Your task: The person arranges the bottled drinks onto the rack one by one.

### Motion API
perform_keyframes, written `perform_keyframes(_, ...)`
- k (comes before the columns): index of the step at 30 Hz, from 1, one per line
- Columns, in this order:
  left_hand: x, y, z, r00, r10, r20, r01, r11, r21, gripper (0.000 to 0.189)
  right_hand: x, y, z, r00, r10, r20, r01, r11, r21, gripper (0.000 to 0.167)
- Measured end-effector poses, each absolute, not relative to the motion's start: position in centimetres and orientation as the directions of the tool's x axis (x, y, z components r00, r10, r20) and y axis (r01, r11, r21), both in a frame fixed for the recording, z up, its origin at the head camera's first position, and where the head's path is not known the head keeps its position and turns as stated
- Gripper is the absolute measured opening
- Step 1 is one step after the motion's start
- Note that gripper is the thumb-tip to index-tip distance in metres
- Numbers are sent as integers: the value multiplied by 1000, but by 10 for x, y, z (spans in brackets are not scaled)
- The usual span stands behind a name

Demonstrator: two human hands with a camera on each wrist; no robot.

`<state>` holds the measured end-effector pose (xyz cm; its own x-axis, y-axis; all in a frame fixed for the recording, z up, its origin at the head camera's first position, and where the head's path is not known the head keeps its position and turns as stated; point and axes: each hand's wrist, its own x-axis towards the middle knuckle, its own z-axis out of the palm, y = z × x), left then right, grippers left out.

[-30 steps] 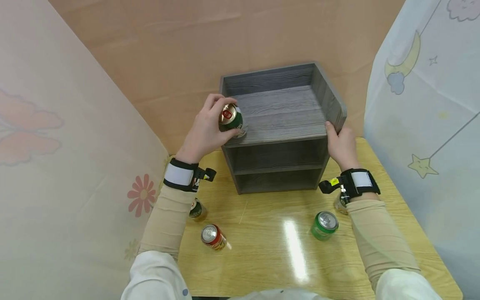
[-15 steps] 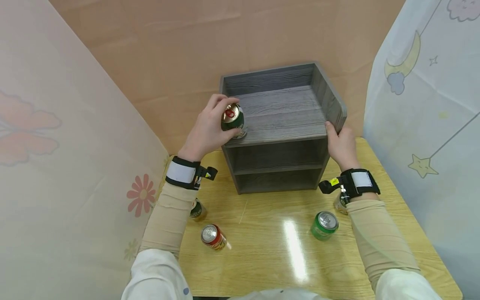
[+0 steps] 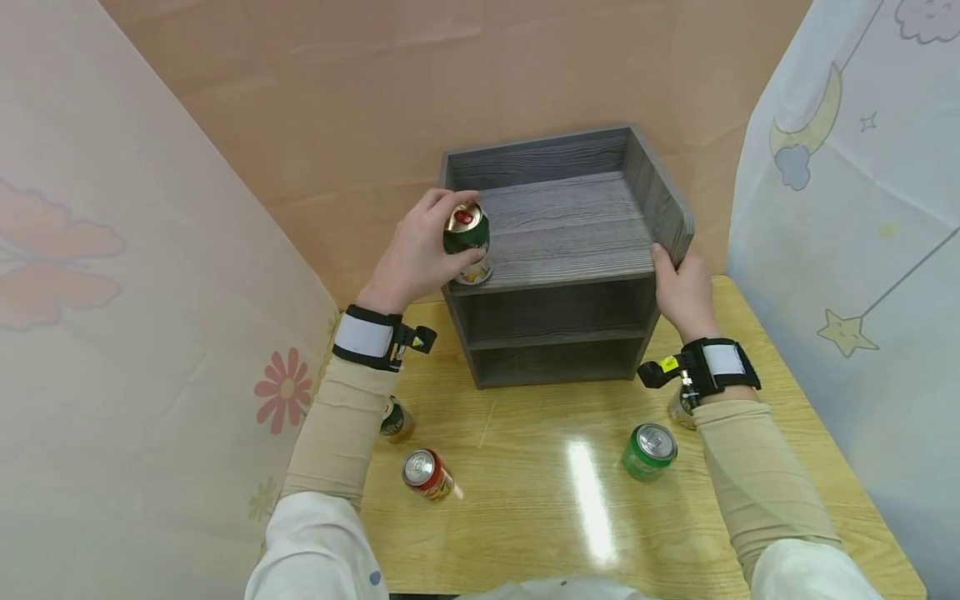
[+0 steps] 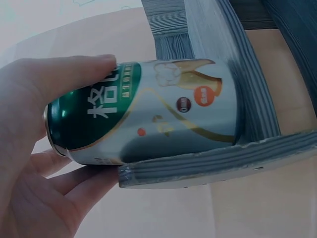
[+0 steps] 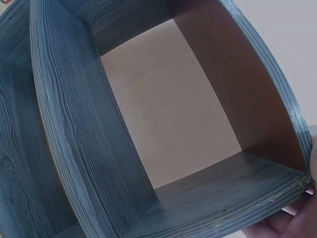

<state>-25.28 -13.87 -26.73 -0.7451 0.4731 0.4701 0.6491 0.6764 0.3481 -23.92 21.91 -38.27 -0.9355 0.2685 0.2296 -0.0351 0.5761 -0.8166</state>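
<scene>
My left hand (image 3: pixel 416 254) grips a green-and-white drink can (image 3: pixel 467 240) with a gold rim and red pull tab. The can stands nearly upright at the front left corner of the grey wooden shelf unit's top board (image 3: pixel 570 221). In the left wrist view, the can's white lower half (image 4: pixel 183 111) meets that board and sits beside the raised side panel (image 4: pixel 218 163). My thumb and fingers lie around its green upper part. My right hand (image 3: pixel 684 292) holds the unit's right side panel near its front edge, thumb inside; part of it shows at the right wrist view's edge.
On the yellow wooden table (image 3: pixel 517 517) stand a red can (image 3: pixel 427 474) and a dark green can (image 3: pixel 396 421) at left. A bright green can (image 3: pixel 649 452) and another can (image 3: pixel 681 410), partly behind my right wrist, are at right. Printed fabric walls flank the table.
My left hand has shifted the can slightly right, and the can has become more upright. More of its white lower part shows now. My right hand and the shelf unit have stayed put.
</scene>
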Motion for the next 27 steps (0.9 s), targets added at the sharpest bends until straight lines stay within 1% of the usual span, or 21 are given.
perform_keyframes(13, -262, -139, -264, -790, 461, 404, 606, 686, 402, 66, -239, 220, -382, -942, 262, 208, -21, 574, -819, 59)
perform_keyframes(27, -263, -139, -261, -785, 492, 377, 616, 687, 386, 64, -237, 222, -379, -945, 264, 195, -12, 565, -825, 58)
